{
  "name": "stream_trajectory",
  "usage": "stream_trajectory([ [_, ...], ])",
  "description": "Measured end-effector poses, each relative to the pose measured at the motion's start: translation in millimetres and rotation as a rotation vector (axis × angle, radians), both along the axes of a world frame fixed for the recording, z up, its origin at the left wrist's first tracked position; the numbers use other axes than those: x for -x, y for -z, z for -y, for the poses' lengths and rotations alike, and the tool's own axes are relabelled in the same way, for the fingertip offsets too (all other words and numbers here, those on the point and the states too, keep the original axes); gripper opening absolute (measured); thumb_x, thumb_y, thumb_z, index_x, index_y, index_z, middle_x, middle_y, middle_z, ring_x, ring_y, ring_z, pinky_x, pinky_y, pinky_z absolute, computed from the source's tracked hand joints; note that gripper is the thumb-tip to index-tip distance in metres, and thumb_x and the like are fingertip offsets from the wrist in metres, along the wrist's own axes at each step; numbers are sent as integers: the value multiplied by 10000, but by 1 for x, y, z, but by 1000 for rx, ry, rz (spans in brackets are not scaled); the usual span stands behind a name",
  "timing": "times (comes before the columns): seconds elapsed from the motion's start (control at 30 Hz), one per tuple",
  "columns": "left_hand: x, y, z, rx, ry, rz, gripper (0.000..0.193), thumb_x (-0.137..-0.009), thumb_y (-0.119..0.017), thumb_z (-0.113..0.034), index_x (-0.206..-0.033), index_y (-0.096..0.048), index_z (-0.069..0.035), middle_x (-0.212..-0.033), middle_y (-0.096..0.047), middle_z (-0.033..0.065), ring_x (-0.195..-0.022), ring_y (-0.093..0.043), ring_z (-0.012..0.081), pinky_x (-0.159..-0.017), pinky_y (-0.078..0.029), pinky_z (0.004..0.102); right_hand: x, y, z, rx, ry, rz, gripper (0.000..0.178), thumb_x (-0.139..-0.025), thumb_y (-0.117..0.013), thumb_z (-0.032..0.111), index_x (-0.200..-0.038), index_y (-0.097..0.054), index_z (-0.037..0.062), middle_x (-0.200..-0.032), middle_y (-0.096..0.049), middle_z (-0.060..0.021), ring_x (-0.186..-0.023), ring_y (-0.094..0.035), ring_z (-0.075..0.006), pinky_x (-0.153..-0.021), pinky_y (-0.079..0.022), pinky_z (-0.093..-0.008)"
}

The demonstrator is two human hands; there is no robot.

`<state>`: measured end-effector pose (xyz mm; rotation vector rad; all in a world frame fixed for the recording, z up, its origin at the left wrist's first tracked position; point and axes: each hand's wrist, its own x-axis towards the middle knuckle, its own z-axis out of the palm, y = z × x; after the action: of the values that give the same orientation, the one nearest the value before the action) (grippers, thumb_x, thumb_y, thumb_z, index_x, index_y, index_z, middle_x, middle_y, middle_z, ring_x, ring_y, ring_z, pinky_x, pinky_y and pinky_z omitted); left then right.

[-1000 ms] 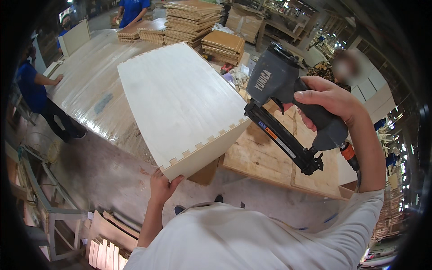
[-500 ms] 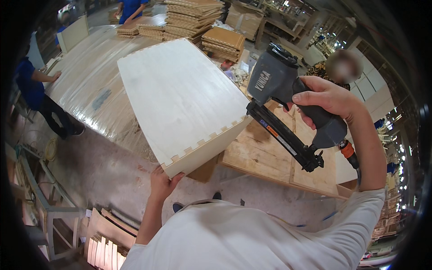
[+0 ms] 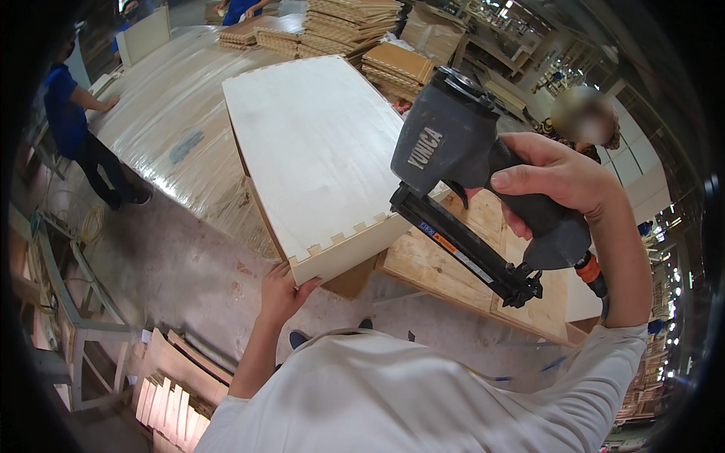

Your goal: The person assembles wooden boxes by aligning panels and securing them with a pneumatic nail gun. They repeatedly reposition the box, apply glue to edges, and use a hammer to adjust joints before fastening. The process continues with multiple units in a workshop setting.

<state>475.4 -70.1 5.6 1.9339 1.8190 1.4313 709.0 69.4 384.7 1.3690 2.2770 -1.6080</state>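
A pale wooden box (image 3: 317,158) with interlocking finger joints along its near edge lies on the table in front of me. My left hand (image 3: 285,293) grips its near left corner, thumb on the front side and fingers round the left side. In my right hand (image 3: 555,181) is a dark grey pneumatic stapler (image 3: 445,136), held by its handle. The stapler's nose hangs over the box's right edge; whether it touches the wood I cannot tell. An air hose with an orange fitting (image 3: 587,266) joins the bottom of the handle.
A plywood worktable (image 3: 423,260) extends right. Beyond the box is a film-covered surface (image 3: 166,151), with stacked jointed panels (image 3: 343,26) behind. A worker in blue (image 3: 72,113) stands at left, another person (image 3: 585,121) at right. Wooden frames (image 3: 98,340) and slats (image 3: 170,408) stand lower left.
The stapler has come left and slightly down, nearer to the box's right edge. My left hand stays on the same corner. The whole scene has shifted a little to the right in view.
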Motion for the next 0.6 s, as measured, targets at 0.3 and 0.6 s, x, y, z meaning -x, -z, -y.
stream_trajectory([
  [0.3, 4, -7, 0, 37, -9, -45, 252, -773, -736, -310, -923, -693, -112, -790, -679, 77, -787, -650, 287, -736, -491, 404, 3, 2, 2, 11, -16, 43, 344, -893, -635, 256, -1063, -530, -25, -867, -591, -55, -591, -601, -119, -536, -524, -266],
  [0.6, 22, 1, 24, -62, -224, 28, 244, -746, -768, -258, -838, -648, -67, -762, -646, 83, -752, -618, 289, -725, -475, 396, -112, 103, 28, -55, 423, -637, 483, -840, -625, 243, -1205, -442, -14, -842, -567, -140, -515, -561, -203, -441, -476, -308],
])
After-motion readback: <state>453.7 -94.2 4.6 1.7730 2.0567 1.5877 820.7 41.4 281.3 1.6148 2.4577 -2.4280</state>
